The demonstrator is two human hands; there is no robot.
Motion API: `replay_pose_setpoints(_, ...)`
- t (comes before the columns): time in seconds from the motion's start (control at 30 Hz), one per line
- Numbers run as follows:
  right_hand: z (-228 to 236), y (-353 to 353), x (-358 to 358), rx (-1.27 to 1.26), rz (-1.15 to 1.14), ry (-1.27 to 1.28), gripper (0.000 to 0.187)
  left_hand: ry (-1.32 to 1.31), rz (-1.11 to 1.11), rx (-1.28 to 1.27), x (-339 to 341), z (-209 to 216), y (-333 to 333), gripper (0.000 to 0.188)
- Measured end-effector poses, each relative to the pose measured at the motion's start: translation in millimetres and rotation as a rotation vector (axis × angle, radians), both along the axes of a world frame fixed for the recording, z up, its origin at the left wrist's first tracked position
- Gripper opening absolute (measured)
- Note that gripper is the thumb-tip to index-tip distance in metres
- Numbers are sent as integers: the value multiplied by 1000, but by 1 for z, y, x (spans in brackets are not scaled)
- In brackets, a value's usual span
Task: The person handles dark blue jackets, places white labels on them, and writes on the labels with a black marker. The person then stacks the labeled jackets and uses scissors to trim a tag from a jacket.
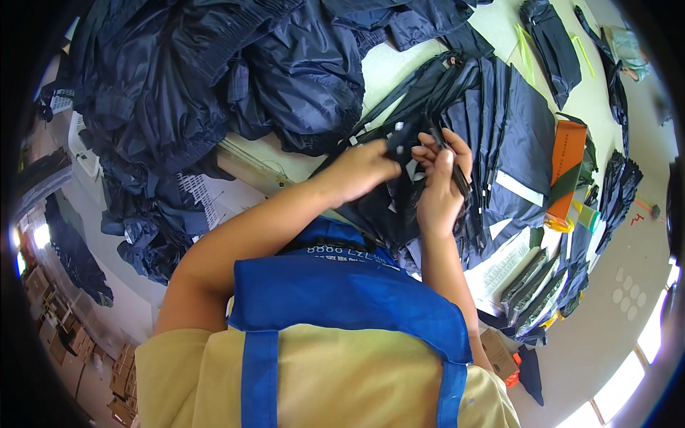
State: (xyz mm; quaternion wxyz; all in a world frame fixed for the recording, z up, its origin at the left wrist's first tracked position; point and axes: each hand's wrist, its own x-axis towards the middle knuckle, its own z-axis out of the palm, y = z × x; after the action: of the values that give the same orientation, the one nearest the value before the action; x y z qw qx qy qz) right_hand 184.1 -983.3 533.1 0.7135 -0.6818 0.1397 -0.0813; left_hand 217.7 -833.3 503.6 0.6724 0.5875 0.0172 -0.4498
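Note:
My right hand [444, 171] is closed round a slim, dark, pen-like tool [460, 178], which runs slantwise through the fingers; its exact kind is not clear. To its left, my left hand [364, 171] has curled fingers, slightly smeared by motion, and what they pinch, if anything, is hidden. Both hands are over a stack of folded black garments [524, 121], whose edges lie in overlapping layers. Small white tags [399, 127] show blurred just above my left fingers. A white strip [519, 187] lies on the fabric right of my right hand.
A large heap of shiny dark garments [285, 78] covers the table's left and far side. At right stand an orange box [569, 153], a roll of tape [586, 217] and several bagged black items [531, 285]. Another person's hand [631, 73] shows at the far right.

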Motion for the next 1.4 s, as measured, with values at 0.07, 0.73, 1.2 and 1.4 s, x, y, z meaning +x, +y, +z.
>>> replay_pose_setpoints(0.07, 27, 10, -6, 42, 135, -101, 36, -368, -60, -129, -27, -12, -13, 48)
replay_pose_setpoints(0.73, -8, -17, -18, -416, 30, 170, 10, -759, 218, 433, -25, -26, -5, 42)
replay_pose_setpoints(1.2, -12, -5, -5, -529, -40, 220, 14, -556, 333, 443, 5, -54, -25, 13)
replay_pose_setpoints(1.4, -12, -2, -3, -563, -16, 235, 14, -570, 310, 446, 7, -58, -25, 14)
